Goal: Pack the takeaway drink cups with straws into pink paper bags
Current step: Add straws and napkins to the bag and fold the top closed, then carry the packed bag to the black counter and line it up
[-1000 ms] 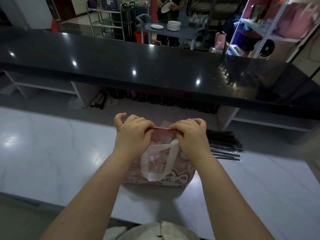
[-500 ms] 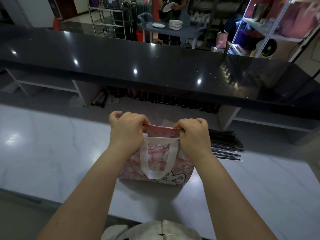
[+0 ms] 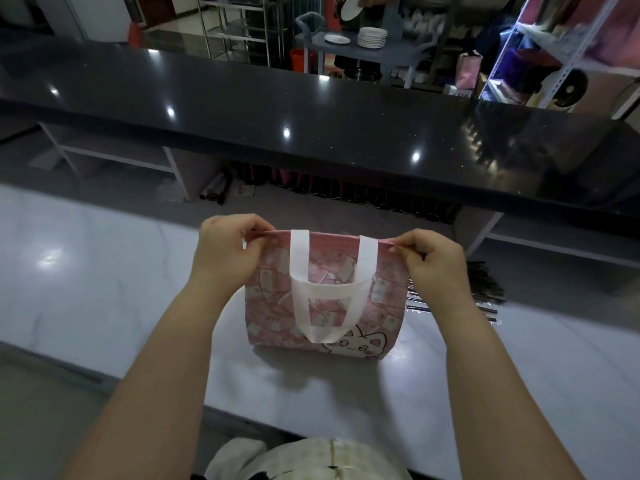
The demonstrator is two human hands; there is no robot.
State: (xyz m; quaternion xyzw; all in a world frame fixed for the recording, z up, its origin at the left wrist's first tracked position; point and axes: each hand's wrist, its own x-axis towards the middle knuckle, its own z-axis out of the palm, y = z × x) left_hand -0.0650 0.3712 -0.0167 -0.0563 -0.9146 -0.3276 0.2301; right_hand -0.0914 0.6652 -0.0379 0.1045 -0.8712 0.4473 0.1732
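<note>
A pink paper bag [image 3: 273, 306] with a cartoon cat print and a white handle [image 3: 329, 289] stands upright on the white marble counter [image 3: 104, 292] in front of me. My left hand [image 3: 225, 258] pinches the bag's top left corner. My right hand [image 3: 429, 261] pinches the top right corner. The top edge is stretched flat between them, so the inside of the bag is hidden. A pile of black straws [image 3: 481, 285] lies on the counter just right of the bag, partly behind my right hand. No drink cup is visible.
A long black counter [image 3: 311, 126] runs across the view beyond the marble one, with open shelving beneath it. Behind it, a person holds a plate beside a trolley with stacked plates [image 3: 372, 37]. Metal shelving [image 3: 554, 46] stands at the back right.
My hands have moved apart from the middle of the bag's top to its two corners, pulling the top edge out straight and wide. The handle now hangs fully in view.
</note>
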